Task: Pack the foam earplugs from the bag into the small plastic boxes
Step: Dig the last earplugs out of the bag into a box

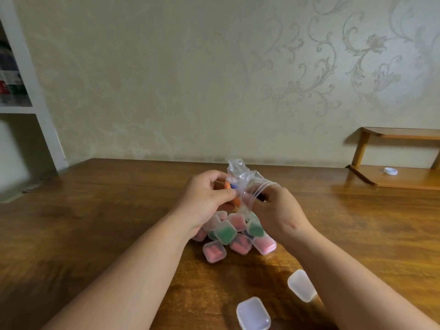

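Holding the clear bag (238,171) in the middle of the frame, you have both hands on it. The fingers (214,177) of your left hand (209,196) are curled round the bundle where orange and blue earplugs (228,185) show through the film. Your right hand (273,208) pinches the stretched plastic just beside it. Whether the right fingers also grip an earplug, I cannot tell.

To do this step well, I judge you should work the mouth open with the right hand while the left steadies the bulk. Draw the plugs out gently, because the film looks thin and light foam could spill and roll.

Just below your hands lies a heap of filled boxes (225,233), pink and green inside. Two empty boxes (253,314) wait at the lower centre, near your right forearm, so bring the plugs down there.

The bench (95,222) is glossy brown wood, set against pale scroll-patterned wallpaper (333,67). A low wooden shelf (392,134) stands at the right edge with a white cap (390,171) on its base. White shelving (35,110) shows at the upper left.
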Available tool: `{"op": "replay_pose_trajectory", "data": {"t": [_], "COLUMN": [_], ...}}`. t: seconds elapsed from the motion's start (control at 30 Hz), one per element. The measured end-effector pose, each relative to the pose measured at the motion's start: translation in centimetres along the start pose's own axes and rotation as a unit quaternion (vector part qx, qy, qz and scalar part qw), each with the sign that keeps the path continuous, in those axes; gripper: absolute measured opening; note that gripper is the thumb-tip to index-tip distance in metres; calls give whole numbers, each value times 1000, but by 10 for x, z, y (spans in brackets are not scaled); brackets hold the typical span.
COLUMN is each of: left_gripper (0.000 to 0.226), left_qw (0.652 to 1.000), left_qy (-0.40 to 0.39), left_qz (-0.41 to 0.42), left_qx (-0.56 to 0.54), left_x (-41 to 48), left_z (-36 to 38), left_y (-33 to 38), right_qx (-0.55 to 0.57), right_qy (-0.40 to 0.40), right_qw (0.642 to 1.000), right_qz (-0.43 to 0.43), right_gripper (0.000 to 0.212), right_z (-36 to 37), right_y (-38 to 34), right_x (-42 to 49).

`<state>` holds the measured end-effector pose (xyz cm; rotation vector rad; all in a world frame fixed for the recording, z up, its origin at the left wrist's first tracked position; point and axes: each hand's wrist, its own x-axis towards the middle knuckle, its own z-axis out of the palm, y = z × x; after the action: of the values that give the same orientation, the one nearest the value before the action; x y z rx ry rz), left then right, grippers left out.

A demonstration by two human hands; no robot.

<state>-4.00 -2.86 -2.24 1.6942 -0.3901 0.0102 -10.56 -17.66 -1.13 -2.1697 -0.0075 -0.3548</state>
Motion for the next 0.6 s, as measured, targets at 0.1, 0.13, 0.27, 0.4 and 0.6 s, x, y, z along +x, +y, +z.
{"op": "replay_pose_trajectory", "data": {"t": [0.1, 0.13, 0.27, 0.4, 0.6], "left_gripper": [19, 17, 10, 17, 23], "left_qw": [1000, 1000, 999, 999, 1000], "left_qy": [8, 10, 18, 15, -7], "left_qz": [1, 0, -1, -12, -18], "left_qx": [-1, -4, -28, -41, -22], "left_x": [0, 0, 1, 4, 3], "left_z": [0, 0, -2, -5, -2], "left_y": [1, 1, 2, -2, -2], "right_qx": [-3, 7, 45, 36, 40], "right_qy": [1, 4, 0, -13, -2], "right_qw": [1000, 1000, 999, 999, 999], "right_qz": [-7, -10, -16, -1, -15], "right_gripper": [16, 15, 17, 19, 26], "right_z": [1, 1, 1, 2, 1], "right_y": [1, 0, -1, -1, -3], "right_x": [0, 0, -1, -1, -2]}}
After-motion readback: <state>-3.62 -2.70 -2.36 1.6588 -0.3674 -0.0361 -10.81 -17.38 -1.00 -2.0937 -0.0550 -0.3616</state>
